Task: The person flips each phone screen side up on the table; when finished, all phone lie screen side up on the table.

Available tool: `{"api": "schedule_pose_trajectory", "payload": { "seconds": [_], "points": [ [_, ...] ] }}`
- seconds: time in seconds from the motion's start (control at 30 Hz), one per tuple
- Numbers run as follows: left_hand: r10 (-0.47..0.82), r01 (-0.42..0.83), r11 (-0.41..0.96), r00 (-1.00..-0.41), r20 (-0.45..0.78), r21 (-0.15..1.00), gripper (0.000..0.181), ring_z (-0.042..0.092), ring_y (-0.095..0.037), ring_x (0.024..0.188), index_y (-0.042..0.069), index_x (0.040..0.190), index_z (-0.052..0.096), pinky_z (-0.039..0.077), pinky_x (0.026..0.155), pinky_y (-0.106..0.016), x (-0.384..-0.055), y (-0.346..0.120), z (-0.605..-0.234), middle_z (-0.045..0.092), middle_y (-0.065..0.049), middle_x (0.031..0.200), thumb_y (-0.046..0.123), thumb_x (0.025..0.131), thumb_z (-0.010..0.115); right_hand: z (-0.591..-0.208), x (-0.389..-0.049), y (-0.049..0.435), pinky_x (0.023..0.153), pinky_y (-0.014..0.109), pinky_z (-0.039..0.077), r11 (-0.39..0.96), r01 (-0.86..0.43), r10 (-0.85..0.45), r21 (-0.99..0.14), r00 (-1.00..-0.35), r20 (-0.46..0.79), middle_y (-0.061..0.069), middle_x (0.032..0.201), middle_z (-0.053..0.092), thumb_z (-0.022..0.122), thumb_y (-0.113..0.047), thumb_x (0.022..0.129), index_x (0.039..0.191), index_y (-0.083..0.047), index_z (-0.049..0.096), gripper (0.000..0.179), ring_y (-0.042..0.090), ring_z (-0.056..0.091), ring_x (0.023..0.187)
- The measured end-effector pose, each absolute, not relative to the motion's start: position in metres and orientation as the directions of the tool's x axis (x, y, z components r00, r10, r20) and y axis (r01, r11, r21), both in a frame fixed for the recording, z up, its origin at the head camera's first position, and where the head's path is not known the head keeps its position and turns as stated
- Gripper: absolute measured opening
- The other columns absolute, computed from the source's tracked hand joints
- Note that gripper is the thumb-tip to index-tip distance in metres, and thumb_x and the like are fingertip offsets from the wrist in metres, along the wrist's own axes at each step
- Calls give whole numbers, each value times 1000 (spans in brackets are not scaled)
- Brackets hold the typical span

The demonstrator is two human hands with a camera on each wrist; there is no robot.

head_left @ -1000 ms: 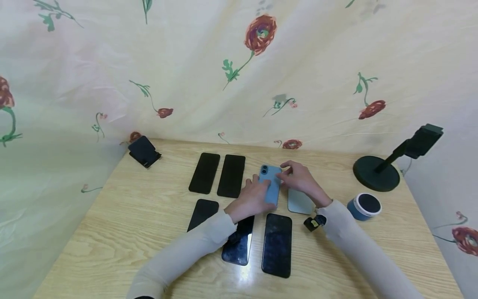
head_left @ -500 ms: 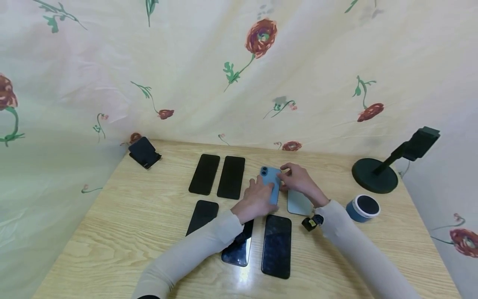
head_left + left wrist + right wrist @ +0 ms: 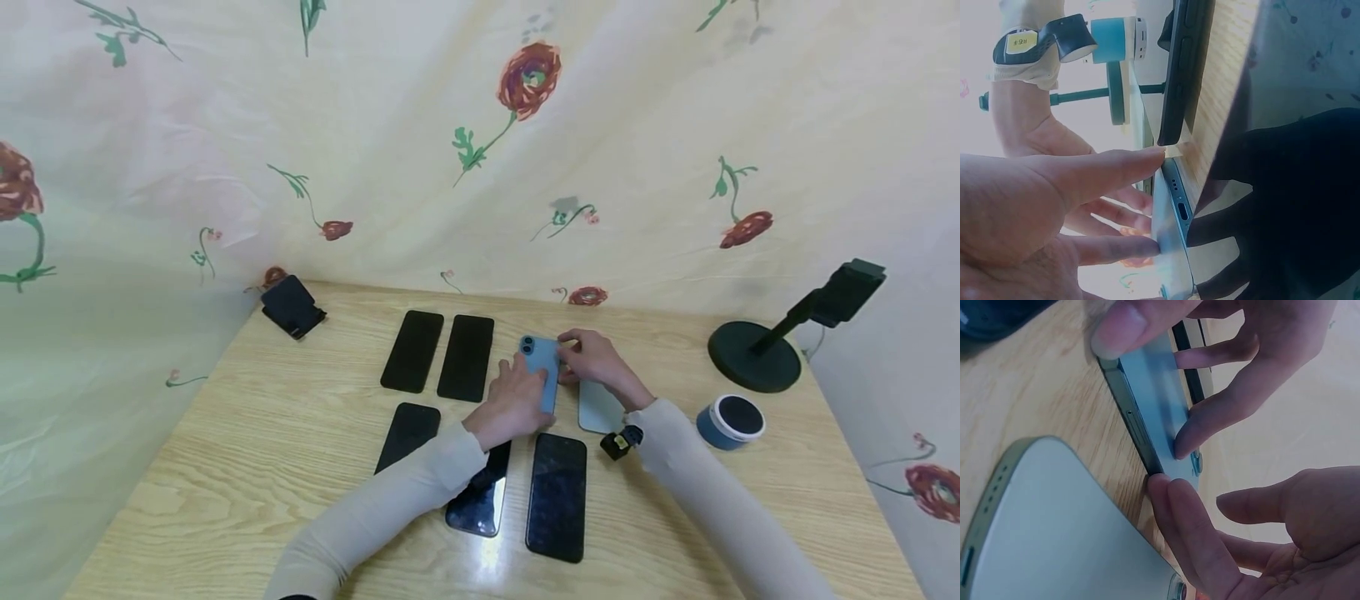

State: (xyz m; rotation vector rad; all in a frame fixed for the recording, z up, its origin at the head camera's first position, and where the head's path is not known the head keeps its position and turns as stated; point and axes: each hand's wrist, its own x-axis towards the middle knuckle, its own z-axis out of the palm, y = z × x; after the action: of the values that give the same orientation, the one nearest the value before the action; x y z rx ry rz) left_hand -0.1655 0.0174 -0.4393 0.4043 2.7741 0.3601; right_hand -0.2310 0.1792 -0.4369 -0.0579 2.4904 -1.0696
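A light blue phone [image 3: 542,354] lies back up on the table, its twin camera lenses at the far end. My left hand [image 3: 516,402] rests over it; the thumb touches the bottom end and other fingertips press on the back, as the right wrist view [image 3: 1172,406] also has it. Fingertips of my right hand [image 3: 597,358] touch the long side edge near the lenses, with the right thumb held apart. Just right of it lies a pale phone [image 3: 600,408], partly beneath my right wrist. Part of the blue phone is hidden under my left hand.
Two black phones [image 3: 412,351] [image 3: 466,358] lie to the left. Nearer are a black phone [image 3: 407,433], one partly under my left forearm [image 3: 480,508], and another [image 3: 557,497]. A blue-white jar [image 3: 731,422], dark stand [image 3: 754,357] and folded black holder [image 3: 292,307] stand around.
The blue phone has shifted slightly left, with both hands staying on it. The left hand moved a little right along it earlier. The other phones have not moved.
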Motion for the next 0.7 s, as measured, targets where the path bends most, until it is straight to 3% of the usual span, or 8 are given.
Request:
{"api": "schedule_pose_trajectory", "payload": {
  "seconds": [0.37,0.7],
  "points": [
    [308,232,928,-919,-247,292,74,47,-32,122,15,145,59,56,89,-34,-166,20,-441,44,-18,146,49,85,84,-441,-233,175,67,27,58,716,125,-177,-687,-919,-353,24,115,68,62,-14,103,145,4,52,47,11,72,70],
    [314,253,935,-917,-245,250,69,49,-34,121,13,144,59,57,88,-33,-166,21,-439,46,-20,143,49,89,81,-443,-234,174,63,23,52,717,106,-186,-689,-924,-335,19,103,72,68,-15,99,145,4,51,52,11,72,67]
  ]
}}
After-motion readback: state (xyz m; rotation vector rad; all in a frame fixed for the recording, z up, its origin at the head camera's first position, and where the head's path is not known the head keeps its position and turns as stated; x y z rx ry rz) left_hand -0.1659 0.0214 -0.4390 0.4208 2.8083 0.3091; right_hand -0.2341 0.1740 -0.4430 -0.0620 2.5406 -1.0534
